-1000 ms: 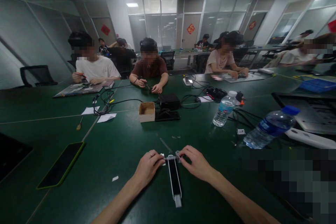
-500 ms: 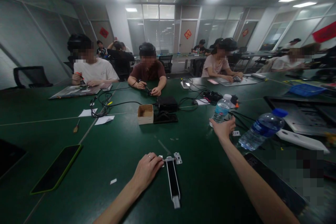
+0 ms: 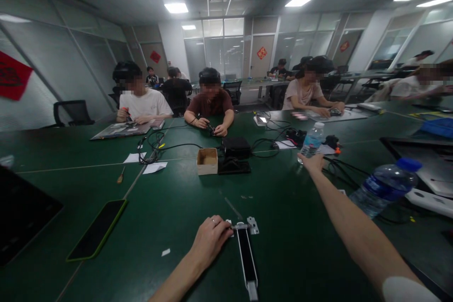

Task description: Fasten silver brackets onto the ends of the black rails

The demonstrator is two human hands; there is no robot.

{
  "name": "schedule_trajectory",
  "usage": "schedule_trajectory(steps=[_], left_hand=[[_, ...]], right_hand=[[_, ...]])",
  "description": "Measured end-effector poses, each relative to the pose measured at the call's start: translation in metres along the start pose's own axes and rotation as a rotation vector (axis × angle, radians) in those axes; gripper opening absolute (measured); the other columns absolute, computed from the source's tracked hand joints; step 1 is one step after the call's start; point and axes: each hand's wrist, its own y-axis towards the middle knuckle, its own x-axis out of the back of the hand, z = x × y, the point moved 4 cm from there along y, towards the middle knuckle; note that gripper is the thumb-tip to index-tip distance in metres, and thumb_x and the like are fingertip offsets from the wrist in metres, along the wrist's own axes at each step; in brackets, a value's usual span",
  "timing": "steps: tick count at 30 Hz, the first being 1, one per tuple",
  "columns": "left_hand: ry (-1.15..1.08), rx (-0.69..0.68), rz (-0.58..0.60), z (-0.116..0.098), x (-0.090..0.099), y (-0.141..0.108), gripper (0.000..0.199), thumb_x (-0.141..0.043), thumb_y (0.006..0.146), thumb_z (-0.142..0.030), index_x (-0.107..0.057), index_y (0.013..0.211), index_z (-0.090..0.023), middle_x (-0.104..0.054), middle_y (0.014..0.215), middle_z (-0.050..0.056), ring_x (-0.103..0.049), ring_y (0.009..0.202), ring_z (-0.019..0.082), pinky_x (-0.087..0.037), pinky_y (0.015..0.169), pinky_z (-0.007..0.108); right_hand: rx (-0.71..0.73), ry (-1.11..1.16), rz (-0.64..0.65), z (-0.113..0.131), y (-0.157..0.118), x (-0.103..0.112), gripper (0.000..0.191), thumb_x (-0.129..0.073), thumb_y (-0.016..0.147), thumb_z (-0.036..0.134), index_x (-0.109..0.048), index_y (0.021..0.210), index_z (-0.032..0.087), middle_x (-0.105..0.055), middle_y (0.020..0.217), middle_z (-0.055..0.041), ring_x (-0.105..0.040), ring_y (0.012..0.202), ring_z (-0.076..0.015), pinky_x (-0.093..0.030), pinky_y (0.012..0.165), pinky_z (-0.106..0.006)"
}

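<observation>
My left hand (image 3: 212, 236) pinches a small metal bracket at the far left end of a long narrow metal piece with a black middle (image 3: 247, 252), which lies on the green table. A matching metal plate (image 3: 253, 225) sticks out on that piece's other side. Farther off, my right hand (image 3: 314, 163) is closed around the lower part of a small clear water bottle (image 3: 312, 141) with a white cap. Its fingers are partly hidden by the bottle and the hand itself. Near my right forearm stands a larger bottle (image 3: 385, 188) with a blue cap.
A cardboard box (image 3: 207, 166) and a black box (image 3: 236, 147) sit mid-table. At left are a green-edged phone (image 3: 97, 231), a screwdriver (image 3: 121, 177) and a dark panel (image 3: 28, 212). Cables (image 3: 339, 165) run behind my right hand. Several people work across the table.
My right hand has closed in on the small bottle, and the bottle has shifted away from me across the table. My left hand stays at the bracket. The whole view has swung slightly.
</observation>
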Motion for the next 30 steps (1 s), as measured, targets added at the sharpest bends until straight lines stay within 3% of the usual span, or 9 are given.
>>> schedule_trajectory(steps=[3,4,6,7,10,14,18,30], left_hand=[[-0.017,0.0,-0.01,-0.001,0.001,0.0,0.015,-0.053,0.095,-0.028,-0.065,0.1,-0.02,-0.065,0.092,0.005,-0.06,0.08,0.018,-0.049,0.071,0.029],[-0.028,0.004,-0.01,-0.001,0.002,0.001,0.014,-0.054,0.095,-0.028,-0.065,0.099,-0.02,-0.066,0.091,0.005,-0.06,0.079,0.018,-0.049,0.07,0.029],[-0.054,0.017,0.001,-0.003,0.004,0.001,0.014,-0.054,0.094,-0.027,-0.064,0.099,-0.02,-0.065,0.09,0.005,-0.06,0.078,0.017,-0.048,0.069,0.028],[-0.069,0.017,0.007,-0.004,0.006,0.002,0.013,-0.055,0.094,-0.028,-0.064,0.099,-0.02,-0.065,0.089,0.004,-0.06,0.078,0.017,-0.048,0.069,0.028],[-0.117,0.033,0.018,-0.007,0.01,0.003,0.014,-0.054,0.093,-0.026,-0.063,0.099,-0.018,-0.064,0.087,0.005,-0.06,0.079,0.018,-0.048,0.071,0.029],[-0.153,0.076,0.038,-0.008,0.012,0.003,0.014,-0.052,0.092,-0.021,-0.064,0.1,-0.019,-0.063,0.088,0.004,-0.059,0.08,0.018,-0.047,0.073,0.029],[-0.12,0.136,0.056,-0.006,0.01,0.003,0.015,-0.056,0.089,-0.023,-0.064,0.102,-0.019,-0.061,0.088,0.004,-0.058,0.079,0.018,-0.046,0.071,0.029],[-0.119,0.098,0.053,-0.003,0.007,0.003,0.014,-0.054,0.091,-0.024,-0.064,0.1,-0.018,-0.059,0.081,0.002,-0.056,0.074,0.017,-0.045,0.068,0.028]], right_hand=[[0.012,0.039,-0.029,-0.001,-0.034,0.001,0.081,-0.063,0.071,0.035,-0.028,0.134,0.0,-0.035,0.135,-0.0336,-0.029,0.128,-0.044,-0.026,0.101,-0.056],[0.052,0.055,-0.015,-0.002,-0.053,0.002,0.078,-0.062,0.071,0.034,-0.029,0.135,0.003,-0.036,0.136,-0.0302,-0.029,0.129,-0.0424,-0.026,0.102,-0.055],[0.175,0.098,0.083,-0.001,-0.097,0.006,0.064,-0.06,0.072,0.032,-0.041,0.13,0.012,-0.047,0.129,-0.0192,-0.043,0.12,-0.0338,-0.036,0.099,-0.046],[0.264,0.135,0.176,0.001,-0.123,0.009,0.056,-0.06,0.074,0.033,-0.047,0.125,0.015,-0.052,0.124,-0.0144,-0.051,0.111,-0.0294,-0.042,0.093,-0.042],[0.62,0.26,0.614,0.016,-0.203,0.023,0.035,-0.053,0.083,0.035,-0.055,0.114,0.02,-0.057,0.115,-0.0091,-0.055,0.104,-0.025,-0.047,0.088,-0.041],[0.776,0.23,0.924,0.029,-0.266,0.046,0.018,-0.051,0.088,0.029,-0.061,0.102,0.022,-0.06,0.104,-0.0062,-0.057,0.097,-0.022,-0.049,0.085,-0.039],[0.855,0.208,0.998,0.034,-0.28,0.053,0.016,-0.052,0.089,0.026,-0.062,0.101,0.022,-0.06,0.104,-0.0055,-0.056,0.098,-0.021,-0.05,0.086,-0.038],[0.937,0.107,0.976,0.035,-0.282,0.054,0.015,-0.052,0.09,0.023,-0.064,0.099,0.022,-0.062,0.099,-0.0052,-0.057,0.09,-0.0204,-0.049,0.077,-0.036]])
